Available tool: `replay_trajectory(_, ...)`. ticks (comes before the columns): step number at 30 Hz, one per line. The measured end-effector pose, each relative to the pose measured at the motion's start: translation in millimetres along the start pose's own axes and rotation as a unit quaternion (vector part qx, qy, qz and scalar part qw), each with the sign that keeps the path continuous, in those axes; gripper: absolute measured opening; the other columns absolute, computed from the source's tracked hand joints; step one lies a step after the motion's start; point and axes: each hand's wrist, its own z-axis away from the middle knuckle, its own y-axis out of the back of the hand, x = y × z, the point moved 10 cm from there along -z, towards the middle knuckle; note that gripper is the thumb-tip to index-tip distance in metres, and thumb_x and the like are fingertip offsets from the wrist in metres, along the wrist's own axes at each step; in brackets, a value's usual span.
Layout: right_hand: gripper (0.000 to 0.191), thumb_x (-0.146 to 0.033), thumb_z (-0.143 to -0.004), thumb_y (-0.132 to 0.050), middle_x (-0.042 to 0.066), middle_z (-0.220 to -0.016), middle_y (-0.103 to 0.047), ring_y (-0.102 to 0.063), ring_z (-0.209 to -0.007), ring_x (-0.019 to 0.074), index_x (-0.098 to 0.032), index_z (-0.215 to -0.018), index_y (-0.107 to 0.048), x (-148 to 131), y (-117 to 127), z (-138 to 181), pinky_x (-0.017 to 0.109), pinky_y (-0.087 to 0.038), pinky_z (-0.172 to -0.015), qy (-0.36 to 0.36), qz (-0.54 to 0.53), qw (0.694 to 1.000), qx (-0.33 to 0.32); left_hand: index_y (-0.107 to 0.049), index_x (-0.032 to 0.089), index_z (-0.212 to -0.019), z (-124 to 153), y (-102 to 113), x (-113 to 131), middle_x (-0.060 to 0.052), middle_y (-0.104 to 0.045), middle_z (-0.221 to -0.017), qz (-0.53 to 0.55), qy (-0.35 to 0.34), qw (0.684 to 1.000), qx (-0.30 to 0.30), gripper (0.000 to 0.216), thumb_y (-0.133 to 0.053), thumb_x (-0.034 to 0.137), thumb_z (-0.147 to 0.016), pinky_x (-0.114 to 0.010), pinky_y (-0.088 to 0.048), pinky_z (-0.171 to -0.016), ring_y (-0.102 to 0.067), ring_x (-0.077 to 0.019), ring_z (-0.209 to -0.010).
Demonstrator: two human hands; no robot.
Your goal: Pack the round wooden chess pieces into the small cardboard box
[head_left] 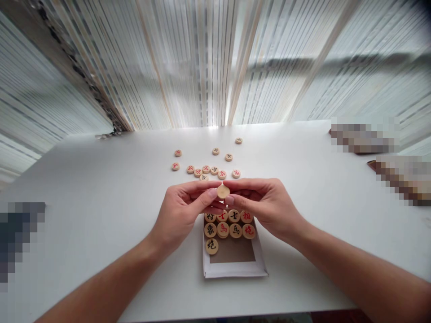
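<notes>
Both my hands meet over the middle of the white table (101,188), pinching one round wooden chess piece (222,192) between them. My left hand (183,211) grips it with thumb and fingers from the left. From the right, my right hand (264,202) holds the same piece. Its blank pale face is turned toward me. Just below my hands lies a shallow white box (235,268) with a brown floor. Several wooden pieces (229,229) marked in black or red lie in rows at its far end.
Several loose wooden pieces (206,169) lie scattered on the table beyond my hands. Blurred-out objects sit at the right edge (365,134) and at the left edge (16,233). Striped pale curtains (215,63) hang behind the table.
</notes>
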Motion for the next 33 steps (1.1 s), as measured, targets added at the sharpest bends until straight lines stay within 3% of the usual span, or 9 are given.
replay_trajectory(9,0.034,-0.023,-0.073,-0.101,0.005,-0.095,-0.088,-0.083,-0.081,0.0163,-0.027,-0.105,-0.090,7.8,3.7,-0.5,0.024,-0.070,-0.078,-0.035,-0.005,0.999,0.012,-0.088,0.020,-0.113,0.5,-4.5,9.5,-0.007,-0.088,-0.094,-0.014,-0.037,0.999,-0.013,0.028,-0.092,0.023,-0.085,-0.025,-0.072,-0.076,-0.084,-0.0182,-0.077)
replay_trajectory(18,0.021,-0.039,-0.087,-0.092,0.000,-0.071,-0.078,-0.068,-0.066,0.0079,-0.026,-0.104,-0.090,3.7,0.4,-2.3,0.015,-0.057,-0.063,-0.025,0.050,0.998,-0.005,-0.090,0.021,-0.100,4.1,-2.6,22.7,-0.004,-0.086,-0.090,-0.102,-0.134,0.986,0.006,0.019,-0.092,0.016,-0.083,-0.020,-0.069,-0.074,-0.082,-0.0151,-0.079)
replay_trajectory(24,0.022,-0.041,-0.084,-0.094,0.002,-0.067,-0.075,-0.065,-0.062,0.0104,-0.022,-0.094,-0.091,5.2,4.6,-1.7,0.019,-0.054,-0.057,-0.041,0.077,0.996,0.013,-0.089,0.020,-0.105,1.3,-7.3,17.8,-0.005,-0.087,-0.089,-0.073,-0.079,0.994,-0.016,0.019,-0.091,0.024,-0.087,-0.022,-0.069,-0.075,-0.080,-0.0142,-0.072)
replay_trajectory(33,0.033,-0.025,-0.072,-0.101,0.002,-0.079,-0.081,-0.074,-0.066,0.0126,-0.020,-0.101,-0.086,1.9,2.6,0.3,0.022,-0.065,-0.063,-0.022,0.052,0.998,0.036,-0.089,0.018,-0.105,-1.5,2.7,6.1,-0.006,-0.086,-0.087,-0.056,-0.020,0.998,0.012,0.025,-0.092,0.032,-0.085,-0.024,-0.069,-0.073,-0.080,-0.0160,-0.072)
